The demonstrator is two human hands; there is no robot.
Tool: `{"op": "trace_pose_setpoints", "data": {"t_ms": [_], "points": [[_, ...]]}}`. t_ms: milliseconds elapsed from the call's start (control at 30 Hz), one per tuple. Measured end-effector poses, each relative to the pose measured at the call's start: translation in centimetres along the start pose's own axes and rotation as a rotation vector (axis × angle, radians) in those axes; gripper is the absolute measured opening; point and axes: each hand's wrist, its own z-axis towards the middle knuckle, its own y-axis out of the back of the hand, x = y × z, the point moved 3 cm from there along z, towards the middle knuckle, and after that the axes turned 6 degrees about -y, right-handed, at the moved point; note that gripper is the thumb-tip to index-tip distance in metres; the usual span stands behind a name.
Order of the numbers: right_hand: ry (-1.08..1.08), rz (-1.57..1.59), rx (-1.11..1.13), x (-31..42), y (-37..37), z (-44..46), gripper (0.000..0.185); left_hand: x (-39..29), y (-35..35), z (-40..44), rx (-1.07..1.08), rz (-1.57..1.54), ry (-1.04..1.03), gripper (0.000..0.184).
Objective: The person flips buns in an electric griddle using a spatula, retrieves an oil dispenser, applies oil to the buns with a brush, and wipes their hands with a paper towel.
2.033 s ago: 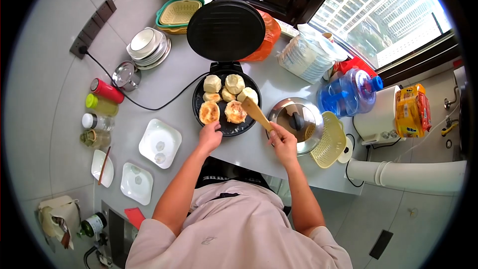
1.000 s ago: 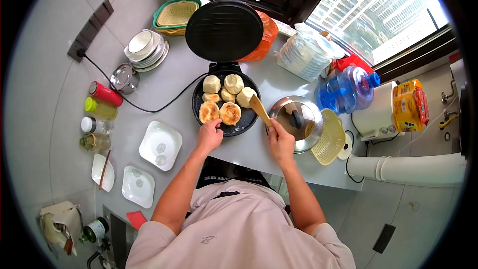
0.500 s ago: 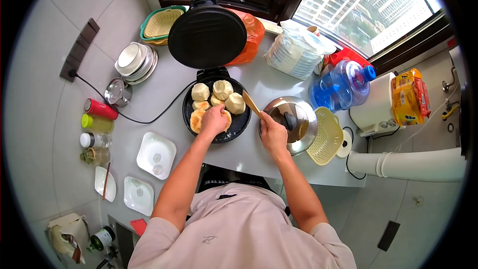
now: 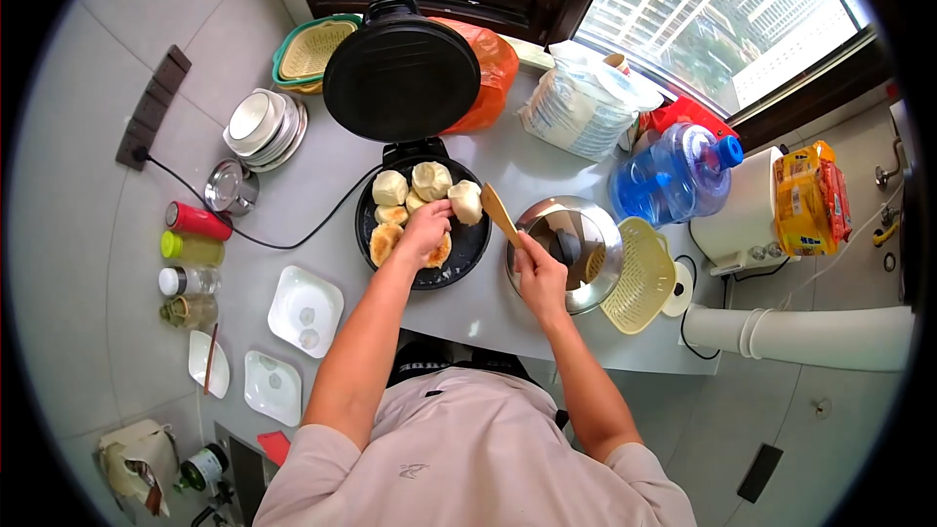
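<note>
Mid-frame, the rightmost bun (image 4: 468, 203) sits upper right of the left hand (image 4: 427, 233), pinched or merely touched, can't tell! Right hand (image 4: 543, 275) clasps the spatula (image 4: 498, 212), blade at the bun's right.

— What does your left hand (image 4: 427, 235) hide?
— Part of a browned bun (image 4: 442, 252); whether my fingers touch the pale bun (image 4: 468, 203) beside them, I cannot tell.
— And your right hand (image 4: 542, 276)?
— My grip covers the handle end of the wooden spatula (image 4: 500, 214). My pale shirt (image 4: 473, 459) runs off the bottom edge, and the print on the yellow-and-red packet (image 4: 805, 197) is too small to read.
</note>
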Motion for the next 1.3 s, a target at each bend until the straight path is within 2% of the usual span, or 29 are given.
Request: {"op": "trace_pose_setpoints", "data": {"t_ms": [33,100,133,200,233,300,500,533,600,667,733,800,833,900,933,1000,1300], "points": [[-0.001,0.0,-0.001,-0.1,0.3,-0.3,0.037,0.0,-0.1,-0.2,0.028,-0.046,0.033,0.058],[0.291,-0.189,0.019,0.6,0.4,-1.2,0.042,0.2,0.3,-1.3,-0.054,0.01,0.129,0.053],[0.326,-0.189,0.016,0.7,0.0,-1.4,0.046,0.1,0.7,-1.8,-0.056,0.01,0.127,0.053],[0.334,-0.177,-0.03,1.0,-0.2,-1.3,0.044,-1.9,1.8,-3.2,-0.201,0.602,-0.158,0.051],[0.341,-0.166,-0.078,1.0,-0.2,-1.5,0.042,-2.8,1.8,-3.9,-0.197,0.605,-0.159,0.051],[0.285,-0.164,-0.115,0.8,-0.3,-1.7,0.04,-4.6,1.7,-4.8,-0.253,0.767,-0.341,0.048],[0.072,-0.206,-0.094,-0.6,-0.8,-2.0,0.034,-3.4,1.3,-2.6,-0.201,0.908,-0.412,0.047],[0.001,-0.215,-0.05,-1.0,-1.1,-2.0,0.033,-3.5,1.2,-2.4,-0.198,0.909,-0.412,0.047],[-0.003,-0.21,-0.045,-1.2,-1.8,-1.5,0.033,-2.8,0.9,-1.8,-0.106,0.988,-0.217,0.048],[-0.007,-0.202,-0.045,-1.4,-2.2,-1.3,0.032,-2.3,0.3,-1.3,-0.1,0.981,-0.187,0.048],[0.076,-0.23,-0.105,-0.4,-2.1,-1.3,0.032,-2.5,-0.1,-1.3,-0.099,0.972,-0.154,0.048],[0.104,-0.289,-0.118,0.3,-1.7,-1.3,0.032,-2.6,-0.4,-1.5,0.024,0.961,-0.028,0.047],[0.135,-0.349,-0.131,0.7,-1.4,-1.4,0.033,-2.8,-0.5,-1.8,0.024,0.962,-0.03,0.047],[0.159,-0.33,-0.152,1.6,-0.8,-1.6,0.033,-3.0,-0.4,-2.7,-0.047,1.015,-0.176,0.046],[0.182,-0.313,-0.169,2.0,-0.6,-1.8,0.032,-2.6,-0.1,-2.9,-0.052,1.014,-0.175,0.046],[0.221,-0.358,-0.138,1.8,-1.2,-2.1,0.032,-2.4,0.4,-3.5,-0.172,0.888,-0.29,0.045],[0.32,-0.312,-0.109,4.3,-0.5,-0.1,0.03,-2.3,5.6,-6.4,-0.32,0.836,-0.297,0.035]]}}
